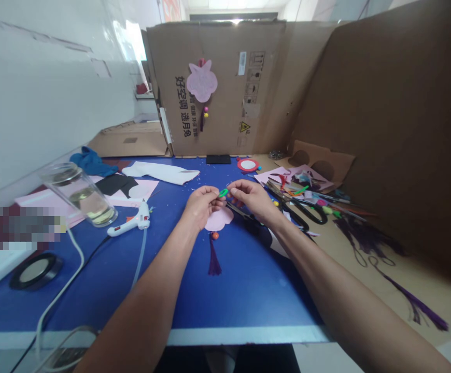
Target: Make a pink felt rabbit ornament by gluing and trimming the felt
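Note:
Between my hands is a small green looped piece (223, 192). My left hand (203, 206) pinches its left side with thumb and forefinger. At its right end, the closed thumb and fingertips of my right hand (252, 198) meet the piece. Just below lies a pink scalloped paper shape (218, 220), partly covered by my left fingers. An orange bead (215, 235) and a purple tassel (214, 261) hang from its lower edge. Black-handled scissors (287, 199) rest to the right, partly hidden by my right hand and wrist.
On the left are a white glue gun (132, 221), a glass cup (89, 202) with liquid, and black tape (34, 272). Paper scraps (303, 178) and purple tassels (416, 303) lie right. A cardboard wall (225, 93) bearing a pink paper shape (202, 83) stands behind.

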A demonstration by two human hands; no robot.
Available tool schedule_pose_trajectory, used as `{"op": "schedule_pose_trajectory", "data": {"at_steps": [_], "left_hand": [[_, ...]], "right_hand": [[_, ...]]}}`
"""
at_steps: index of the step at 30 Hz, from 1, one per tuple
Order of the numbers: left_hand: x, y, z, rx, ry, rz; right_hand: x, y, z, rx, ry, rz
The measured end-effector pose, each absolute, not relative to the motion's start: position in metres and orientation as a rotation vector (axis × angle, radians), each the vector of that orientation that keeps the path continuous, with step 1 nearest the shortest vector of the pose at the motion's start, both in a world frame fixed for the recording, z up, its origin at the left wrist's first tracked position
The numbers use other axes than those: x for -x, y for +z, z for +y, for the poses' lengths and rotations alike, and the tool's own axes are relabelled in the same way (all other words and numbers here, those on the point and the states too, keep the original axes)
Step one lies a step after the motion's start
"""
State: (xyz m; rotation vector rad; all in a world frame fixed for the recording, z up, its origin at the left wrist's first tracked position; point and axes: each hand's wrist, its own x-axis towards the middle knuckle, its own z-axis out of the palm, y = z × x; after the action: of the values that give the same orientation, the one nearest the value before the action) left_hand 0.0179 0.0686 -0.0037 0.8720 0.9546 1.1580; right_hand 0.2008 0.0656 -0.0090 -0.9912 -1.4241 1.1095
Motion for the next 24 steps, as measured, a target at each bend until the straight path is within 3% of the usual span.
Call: {"op": "schedule_pose_trajectory", "data": {"at_steps": [10, 24], "left_hand": [[-0.0225, -0.0100, 0.0721, -1.245, 1.376, 1.050], [-0.0250, -0.0073, 0.0667, -1.195, 1.263, 1.025]], "right_hand": [[-0.1987, -0.0112, 0.0649, 1.027, 1.241, -1.378], [-0.2000, -0.0089, 0.0651, 1.047, 1.188, -1.378]]}}
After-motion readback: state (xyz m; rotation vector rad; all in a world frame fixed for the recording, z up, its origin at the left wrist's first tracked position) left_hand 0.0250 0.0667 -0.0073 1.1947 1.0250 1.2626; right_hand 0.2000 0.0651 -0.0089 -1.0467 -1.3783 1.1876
